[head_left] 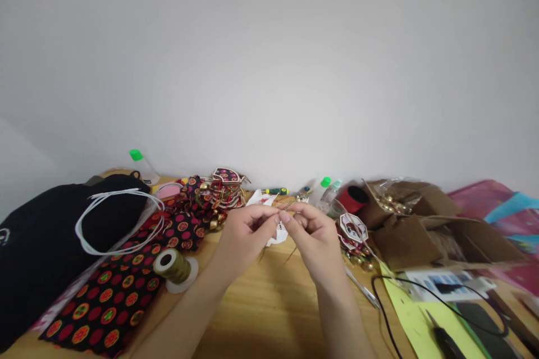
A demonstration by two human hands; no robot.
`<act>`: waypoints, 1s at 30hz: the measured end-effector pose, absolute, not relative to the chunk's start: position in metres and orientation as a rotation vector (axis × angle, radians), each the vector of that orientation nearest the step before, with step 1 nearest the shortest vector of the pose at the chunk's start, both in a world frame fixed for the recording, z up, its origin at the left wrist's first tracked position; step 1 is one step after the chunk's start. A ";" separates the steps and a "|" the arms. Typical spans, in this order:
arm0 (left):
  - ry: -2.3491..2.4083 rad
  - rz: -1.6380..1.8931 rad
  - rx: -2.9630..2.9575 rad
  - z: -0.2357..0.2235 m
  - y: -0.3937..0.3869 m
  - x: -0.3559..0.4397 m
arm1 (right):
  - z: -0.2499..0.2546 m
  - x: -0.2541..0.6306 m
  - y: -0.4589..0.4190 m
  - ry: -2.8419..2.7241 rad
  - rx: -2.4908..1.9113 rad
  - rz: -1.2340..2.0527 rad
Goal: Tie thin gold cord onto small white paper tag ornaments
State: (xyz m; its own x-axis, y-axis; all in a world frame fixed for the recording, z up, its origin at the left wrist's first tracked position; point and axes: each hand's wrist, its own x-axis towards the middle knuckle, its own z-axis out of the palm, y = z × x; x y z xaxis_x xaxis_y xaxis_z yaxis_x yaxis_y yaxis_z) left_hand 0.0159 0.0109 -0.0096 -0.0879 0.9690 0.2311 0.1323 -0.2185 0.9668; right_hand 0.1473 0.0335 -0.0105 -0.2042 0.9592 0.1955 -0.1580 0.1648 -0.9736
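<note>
My left hand (246,230) and my right hand (314,233) meet above the middle of the wooden table, thumbs and forefingers pinched close together. Between the fingertips runs a thin dark-gold cord (262,254), whose loose ends poke out below both hands. Most of it is hidden by the fingers. Behind the hands lies a crumpled white paper (277,235) with small dark marks. To the left, a spool of olive thread (177,267) stands tilted on its white flange.
Left are patterned fabric (105,308), a coiled white cable (84,230), a black cloth (46,235) and a pile of ornaments (225,190). Right are octagonal charms (352,228), tweezers (362,287), cardboard boxes (400,241) and a black-handled tool (447,342) on yellow paper (406,314).
</note>
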 end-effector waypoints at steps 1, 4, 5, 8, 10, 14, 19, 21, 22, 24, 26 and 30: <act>1.257 1.390 1.411 -0.008 0.011 0.016 | -0.011 0.147 0.034 -1.344 -0.861 1.275; 1.226 1.365 1.404 -0.004 0.011 0.015 | -0.012 0.148 0.035 -1.349 -0.854 1.245; 1.213 1.363 1.403 -0.002 0.010 0.015 | -0.012 0.148 0.035 -1.352 -0.856 1.238; 1.190 1.387 1.403 -0.001 0.009 0.014 | -0.012 0.149 0.036 -1.369 -0.867 1.232; 1.186 1.397 1.416 -0.001 0.008 0.013 | -0.011 0.148 0.036 -1.366 -0.855 1.263; 1.216 1.399 1.454 -0.003 0.008 0.013 | -0.009 0.146 0.036 -1.296 -0.803 1.333; 1.285 1.444 1.477 -0.006 0.008 0.015 | -0.011 0.143 0.033 -1.218 -0.817 1.279; 1.304 1.447 1.474 -0.007 0.007 0.014 | -0.012 0.142 0.033 -1.199 -0.827 1.291; 1.300 1.444 1.471 -0.007 0.007 0.014 | -0.012 0.142 0.032 -1.191 -0.833 1.293; 1.278 1.434 1.460 -0.007 0.007 0.013 | -0.013 0.141 0.032 -1.200 -0.848 1.280; 1.254 1.428 1.447 -0.005 0.007 0.012 | -0.012 0.141 0.033 -1.241 -0.860 1.260; 1.225 1.405 1.442 -0.002 0.007 0.011 | -0.012 0.141 0.033 -1.287 -0.850 1.209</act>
